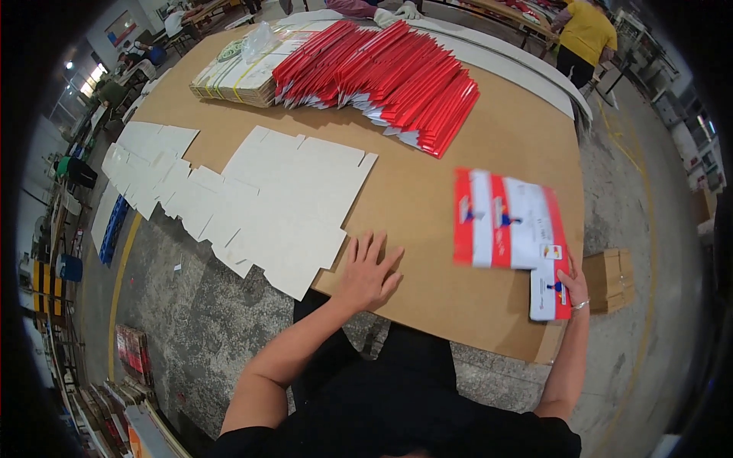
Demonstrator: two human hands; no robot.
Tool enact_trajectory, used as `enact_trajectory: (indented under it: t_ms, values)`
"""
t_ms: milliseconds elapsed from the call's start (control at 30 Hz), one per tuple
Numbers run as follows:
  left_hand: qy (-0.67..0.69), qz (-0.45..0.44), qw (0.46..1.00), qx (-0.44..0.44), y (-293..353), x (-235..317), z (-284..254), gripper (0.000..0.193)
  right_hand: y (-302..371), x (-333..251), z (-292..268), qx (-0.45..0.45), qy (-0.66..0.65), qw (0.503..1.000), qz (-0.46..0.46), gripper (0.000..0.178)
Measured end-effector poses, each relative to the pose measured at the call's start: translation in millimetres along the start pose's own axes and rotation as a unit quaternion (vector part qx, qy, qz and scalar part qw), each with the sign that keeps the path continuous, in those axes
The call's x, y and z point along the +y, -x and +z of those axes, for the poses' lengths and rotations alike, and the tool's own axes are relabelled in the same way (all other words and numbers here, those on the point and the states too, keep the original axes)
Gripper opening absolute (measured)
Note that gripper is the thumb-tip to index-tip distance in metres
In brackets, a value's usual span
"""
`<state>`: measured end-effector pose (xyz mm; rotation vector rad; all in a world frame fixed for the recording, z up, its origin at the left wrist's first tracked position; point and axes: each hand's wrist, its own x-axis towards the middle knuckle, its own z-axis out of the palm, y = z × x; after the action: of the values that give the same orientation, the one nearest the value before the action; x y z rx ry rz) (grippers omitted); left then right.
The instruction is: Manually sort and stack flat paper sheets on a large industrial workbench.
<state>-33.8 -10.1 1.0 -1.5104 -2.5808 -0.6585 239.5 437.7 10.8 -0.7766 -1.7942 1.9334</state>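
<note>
My left hand point(366, 273) lies flat with fingers spread on the brown cardboard tabletop point(427, 191), touching the corner of a fan of grey unfolded carton blanks point(282, 206). My right hand point(574, 284) grips the lower edge of a flat red-and-white printed carton point(508, 221), which lies on the table near its right edge. A long overlapping stack of folded red-and-white cartons point(389, 76) sits at the far side.
A strapped bundle of brown cardboard point(233, 76) with a clear plastic bag on it lies at the far left. More grey blanks point(149, 164) hang over the table's left edge. A small brown box point(611, 278) sits on the floor at right. A person in yellow point(586, 34) stands beyond.
</note>
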Motion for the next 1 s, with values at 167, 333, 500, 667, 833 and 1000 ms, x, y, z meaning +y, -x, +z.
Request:
enact_trajectory:
  t_ms: [167,333,500,667,833,1000]
  values:
    - [-0.004,-0.005,1.0,-0.003,-10,2,-4,0.053,-130,-8,26,-0.04,0.109,0.993,0.017,0.083]
    - [0.028,0.006,1.0,0.012,-20,8,4,0.052,-302,-10,109,0.021,0.227,0.968,-0.107,0.07]
    - [0.035,-0.011,0.999,0.007,-16,6,5,0.051,-353,23,209,0.105,0.419,0.886,-0.168,0.042]
    - [0.016,-0.019,0.999,0.026,4,-4,7,0.05,-315,32,233,0.007,0.294,0.954,0.054,0.045]
    - [0.034,0.005,0.998,0.059,-7,-1,12,0.049,-347,26,258,-0.058,0.206,0.977,0.007,0.049]
    - [0.099,0.0,0.993,0.061,-6,-8,23,0.052,-292,44,280,0.103,0.109,0.988,-0.044,0.042]
